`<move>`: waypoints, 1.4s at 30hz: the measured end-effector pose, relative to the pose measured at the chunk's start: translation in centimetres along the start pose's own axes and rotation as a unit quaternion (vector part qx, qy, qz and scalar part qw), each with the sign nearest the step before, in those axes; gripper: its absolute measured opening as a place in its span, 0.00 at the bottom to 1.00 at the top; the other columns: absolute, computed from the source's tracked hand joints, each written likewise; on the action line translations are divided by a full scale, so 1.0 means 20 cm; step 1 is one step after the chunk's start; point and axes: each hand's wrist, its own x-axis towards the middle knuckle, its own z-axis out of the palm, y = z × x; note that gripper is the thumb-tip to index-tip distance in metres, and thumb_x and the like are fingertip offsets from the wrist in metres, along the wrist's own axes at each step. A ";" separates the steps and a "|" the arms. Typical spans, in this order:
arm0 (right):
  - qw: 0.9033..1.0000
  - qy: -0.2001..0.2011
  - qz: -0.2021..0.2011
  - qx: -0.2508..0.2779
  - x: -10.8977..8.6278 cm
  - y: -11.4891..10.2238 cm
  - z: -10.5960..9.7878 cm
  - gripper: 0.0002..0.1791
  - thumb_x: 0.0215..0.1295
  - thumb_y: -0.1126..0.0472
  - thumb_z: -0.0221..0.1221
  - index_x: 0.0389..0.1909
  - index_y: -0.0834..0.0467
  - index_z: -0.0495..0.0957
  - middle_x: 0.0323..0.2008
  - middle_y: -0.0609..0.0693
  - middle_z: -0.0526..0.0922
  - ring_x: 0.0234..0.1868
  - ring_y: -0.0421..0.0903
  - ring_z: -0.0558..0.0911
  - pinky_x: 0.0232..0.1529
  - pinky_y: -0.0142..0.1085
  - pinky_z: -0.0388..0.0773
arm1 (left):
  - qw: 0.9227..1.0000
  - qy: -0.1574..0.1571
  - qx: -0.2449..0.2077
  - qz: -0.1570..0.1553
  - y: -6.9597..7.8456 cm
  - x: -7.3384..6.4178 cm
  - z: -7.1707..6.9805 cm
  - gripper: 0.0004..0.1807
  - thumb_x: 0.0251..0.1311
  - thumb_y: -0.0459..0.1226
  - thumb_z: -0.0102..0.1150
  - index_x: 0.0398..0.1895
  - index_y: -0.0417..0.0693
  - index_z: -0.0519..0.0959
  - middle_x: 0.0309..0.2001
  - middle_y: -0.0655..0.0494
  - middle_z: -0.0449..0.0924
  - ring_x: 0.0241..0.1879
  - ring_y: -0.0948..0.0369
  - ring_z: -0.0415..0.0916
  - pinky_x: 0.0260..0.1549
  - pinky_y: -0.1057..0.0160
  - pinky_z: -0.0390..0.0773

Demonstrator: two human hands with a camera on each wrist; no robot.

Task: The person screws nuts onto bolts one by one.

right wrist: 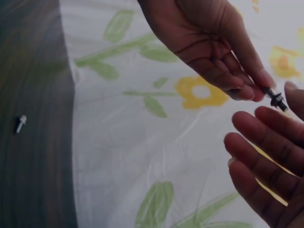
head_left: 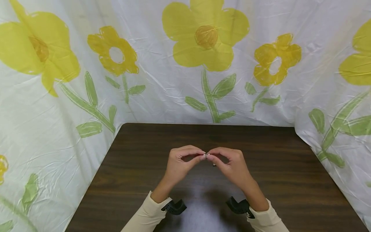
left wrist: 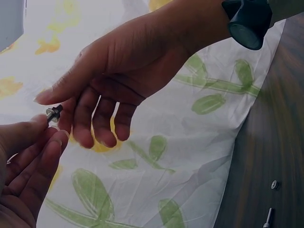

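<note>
Between the thumb and fingertips of my left hand [head_left: 179, 164] a small metal bolt [right wrist: 270, 91] is pinched, held up over the table. A dark nut [left wrist: 54, 113] sits around its shank. My right hand [head_left: 232, 164] faces it from the other side, thumb and index finger on either side of the nut. In the right wrist view [right wrist: 280, 142] narrow gaps show between these fingertips and the nut. The right hand's other fingers are loosely bent and spread. From the head view the fingertips hide most of the bolt.
On the dark wooden table [head_left: 139, 141] lies another small bolt [right wrist: 20, 123], partly hidden by my right hand in the head view. A small round metal piece [left wrist: 274, 184] lies near a bolt [left wrist: 269, 218] in the left wrist view. A flowered white cloth [head_left: 156, 96] hangs behind.
</note>
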 end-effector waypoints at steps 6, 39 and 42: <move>0.998 0.030 -0.062 0.006 0.01 0.02 0.00 0.18 0.51 0.72 0.75 0.45 0.64 0.85 0.37 0.54 0.88 0.31 0.43 0.84 0.33 0.29 0.82 | 1.000 0.006 -0.002 0.001 0.00 0.00 -0.01 0.06 0.56 0.24 0.71 0.37 0.37 0.88 0.36 0.47 0.87 0.36 0.54 0.86 0.35 0.56 0.87; 0.999 0.003 -0.035 -0.006 0.01 0.00 -0.01 0.17 0.60 0.66 0.72 0.50 0.61 0.85 0.38 0.53 0.88 0.32 0.42 0.86 0.33 0.32 0.84 | 1.000 0.012 -0.002 -0.008 0.00 -0.01 0.00 0.07 0.55 0.22 0.71 0.36 0.37 0.88 0.35 0.46 0.87 0.35 0.54 0.85 0.34 0.56 0.86; 0.998 0.014 -0.064 -0.004 0.02 0.01 -0.01 0.12 0.66 0.59 0.68 0.46 0.61 0.86 0.38 0.54 0.89 0.29 0.41 0.85 0.32 0.28 0.82 | 1.000 0.009 -0.010 -0.007 0.00 0.00 0.00 0.07 0.56 0.23 0.70 0.37 0.37 0.88 0.35 0.46 0.87 0.35 0.53 0.86 0.35 0.57 0.86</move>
